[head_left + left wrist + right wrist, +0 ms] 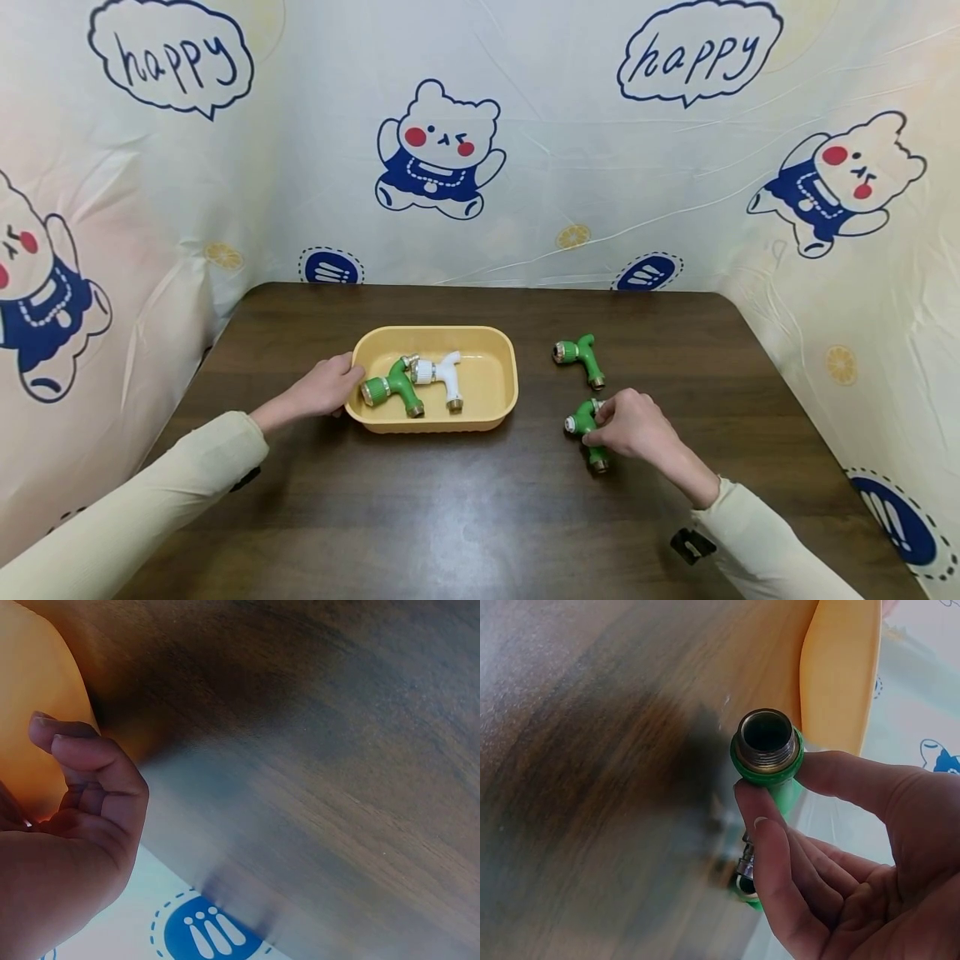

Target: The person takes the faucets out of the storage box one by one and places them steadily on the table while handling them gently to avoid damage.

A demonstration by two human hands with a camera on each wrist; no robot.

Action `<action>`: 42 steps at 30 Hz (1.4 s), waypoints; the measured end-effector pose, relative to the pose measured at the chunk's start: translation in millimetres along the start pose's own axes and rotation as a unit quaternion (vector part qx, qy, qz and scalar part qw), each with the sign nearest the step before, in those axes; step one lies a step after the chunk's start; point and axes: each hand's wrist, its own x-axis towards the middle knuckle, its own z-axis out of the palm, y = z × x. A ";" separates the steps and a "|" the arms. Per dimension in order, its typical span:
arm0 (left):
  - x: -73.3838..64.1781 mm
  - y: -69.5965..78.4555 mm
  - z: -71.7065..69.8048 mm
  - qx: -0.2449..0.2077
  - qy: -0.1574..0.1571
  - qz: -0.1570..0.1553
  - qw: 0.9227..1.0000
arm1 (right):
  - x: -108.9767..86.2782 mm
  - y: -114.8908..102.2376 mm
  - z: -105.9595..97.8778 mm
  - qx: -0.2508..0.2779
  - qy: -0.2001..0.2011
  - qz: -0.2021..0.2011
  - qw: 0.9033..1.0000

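Note:
At the left end of the yellow plastic tray [491, 417], my left hand [330, 386] grips the wall; its fingers curl against the outside in the left wrist view. A green tap [397, 387] and a white tap [448, 379] lie inside, side by side. To the right of the tray, my right hand [633, 425] pinches another green tap [581, 421] between thumb and fingers. Its threaded metal end [767, 746] faces the right wrist camera. Beyond that hand, a further green tap [587, 358] lies on the table.
The brown wooden table [465, 517] carries everything. A white printed cloth [555, 167] with bears and lettering hangs behind the table and along both sides.

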 end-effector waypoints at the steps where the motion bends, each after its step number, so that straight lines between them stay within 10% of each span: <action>1: -0.1 -0.2 -0.2 0.000 -0.001 0.000 1.000 | 0.2 0.3 0.3 -0.002 0.001 -0.001 1.000; 42: -0.7 2.5 -3.0 0.002 -0.003 0.000 1.000 | 1.4 5.9 4.8 0.000 -0.010 0.015 1.000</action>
